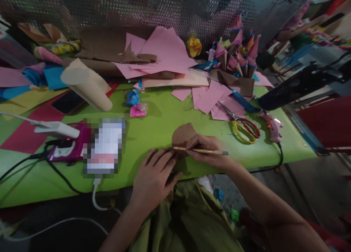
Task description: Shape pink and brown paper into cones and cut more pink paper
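A small piece of brown paper [183, 132] with a rounded edge lies on the green table [153, 131] close to the front edge. My right hand [207, 149] grips a pencil [214, 151], held low over the paper with its tip pointing left. Flat on the table, my left hand [157, 175] has its fingers stretched out, the fingertips at the paper's left side near the pencil tip. The lower part of the paper is hidden by both hands. Whether the tip touches the paper I cannot tell.
Scissors [242, 127] and a pink glue gun [272, 127] lie to the right. Pink paper sheets [164, 51] and paper cones [238, 54] stand at the back. On the left are a blurred phone [105, 146], a purple power strip [65, 149] with cables, and a rolled paper tube [87, 87].
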Available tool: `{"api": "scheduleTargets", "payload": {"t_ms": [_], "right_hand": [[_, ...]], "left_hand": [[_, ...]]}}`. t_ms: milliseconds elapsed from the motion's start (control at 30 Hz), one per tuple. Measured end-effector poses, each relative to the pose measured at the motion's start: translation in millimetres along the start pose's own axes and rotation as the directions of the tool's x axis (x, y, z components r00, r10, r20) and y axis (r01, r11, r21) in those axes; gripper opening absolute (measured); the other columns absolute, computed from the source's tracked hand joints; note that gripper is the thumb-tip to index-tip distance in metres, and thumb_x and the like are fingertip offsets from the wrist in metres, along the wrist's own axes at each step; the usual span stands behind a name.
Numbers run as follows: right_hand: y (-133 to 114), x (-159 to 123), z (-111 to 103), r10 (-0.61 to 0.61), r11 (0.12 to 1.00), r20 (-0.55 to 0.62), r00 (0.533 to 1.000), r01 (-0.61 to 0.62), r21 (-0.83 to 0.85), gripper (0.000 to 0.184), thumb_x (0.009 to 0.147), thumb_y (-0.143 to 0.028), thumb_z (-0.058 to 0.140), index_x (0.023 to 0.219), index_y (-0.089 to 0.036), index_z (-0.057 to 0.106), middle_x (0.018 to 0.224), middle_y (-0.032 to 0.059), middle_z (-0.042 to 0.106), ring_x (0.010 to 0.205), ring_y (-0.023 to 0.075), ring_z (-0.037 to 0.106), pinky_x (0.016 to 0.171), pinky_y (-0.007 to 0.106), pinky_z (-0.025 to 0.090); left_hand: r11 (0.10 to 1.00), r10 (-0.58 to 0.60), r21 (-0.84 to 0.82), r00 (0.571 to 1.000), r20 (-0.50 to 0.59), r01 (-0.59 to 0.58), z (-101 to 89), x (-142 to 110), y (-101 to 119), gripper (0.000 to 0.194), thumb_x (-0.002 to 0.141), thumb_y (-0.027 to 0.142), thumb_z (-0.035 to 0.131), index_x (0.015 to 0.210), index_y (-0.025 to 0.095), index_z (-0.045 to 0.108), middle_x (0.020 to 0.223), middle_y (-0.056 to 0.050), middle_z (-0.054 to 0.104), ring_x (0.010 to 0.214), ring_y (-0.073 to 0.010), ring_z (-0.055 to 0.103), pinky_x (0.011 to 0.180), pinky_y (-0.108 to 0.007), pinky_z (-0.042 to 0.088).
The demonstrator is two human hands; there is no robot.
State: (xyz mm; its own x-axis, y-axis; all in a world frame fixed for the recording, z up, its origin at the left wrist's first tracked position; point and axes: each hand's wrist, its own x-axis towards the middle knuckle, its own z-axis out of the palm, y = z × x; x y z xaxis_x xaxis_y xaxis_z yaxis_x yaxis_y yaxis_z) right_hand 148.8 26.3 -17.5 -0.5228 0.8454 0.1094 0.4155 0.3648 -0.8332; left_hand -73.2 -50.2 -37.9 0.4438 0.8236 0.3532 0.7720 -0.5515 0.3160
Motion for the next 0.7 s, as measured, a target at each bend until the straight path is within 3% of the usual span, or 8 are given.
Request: {"api": "scheduleTargets", "payload": {"t_ms": [233,500,700], "right_hand": [[-2.4,-1.0,-3.1,0.083,0.993,-0.180,0.980,-0.097,-0.071,0.010,0.080,-0.028,0.063,0.072,-0.023,0.060,0.064,0.0001,0.068,0.057,0.0150,0.060,0.054,0.024,0.042],[7.6,-1.2,-6.1,0.079,0.978,-0.518,0.852,-0.167,-0.125,0.009,0.071,-0.023,0.059,0.064,-0.024,0.054,0.056,-0.0023,0.060,0.051,0.0144,0.053,0.051,0.026,0.038],[11.7,-0.3,-6.6,0.005,0.977,-0.611,0.792,-0.134,-0.165,0.012,0.070,-0.016,0.057,0.063,-0.023,0.050,0.055,-0.0041,0.055,0.050,0.0125,0.048,0.050,0.025,0.035]], "left_hand": [[1.000,0.009,-0.008,1.000,0.013,-0.009,-2.2,0.8,-0.4,0.034,0.099,0.033,0.050,0.124,0.018,0.067,0.123,-0.008,0.074,0.118,-0.0270,0.065,0.108,-0.051,0.047],[1.000,0.010,0.010,1.000,-0.010,-0.010,1.8,-0.6,-2.4,0.036,0.098,0.032,0.050,0.129,0.020,0.066,0.123,-0.008,0.073,0.119,-0.0267,0.064,0.109,-0.050,0.046],[0.999,0.027,0.029,0.999,-0.044,-0.026,3.2,-1.5,-3.1,0.036,0.099,0.032,0.050,0.127,0.017,0.066,0.122,-0.008,0.074,0.117,-0.0271,0.064,0.108,-0.050,0.046]]}}
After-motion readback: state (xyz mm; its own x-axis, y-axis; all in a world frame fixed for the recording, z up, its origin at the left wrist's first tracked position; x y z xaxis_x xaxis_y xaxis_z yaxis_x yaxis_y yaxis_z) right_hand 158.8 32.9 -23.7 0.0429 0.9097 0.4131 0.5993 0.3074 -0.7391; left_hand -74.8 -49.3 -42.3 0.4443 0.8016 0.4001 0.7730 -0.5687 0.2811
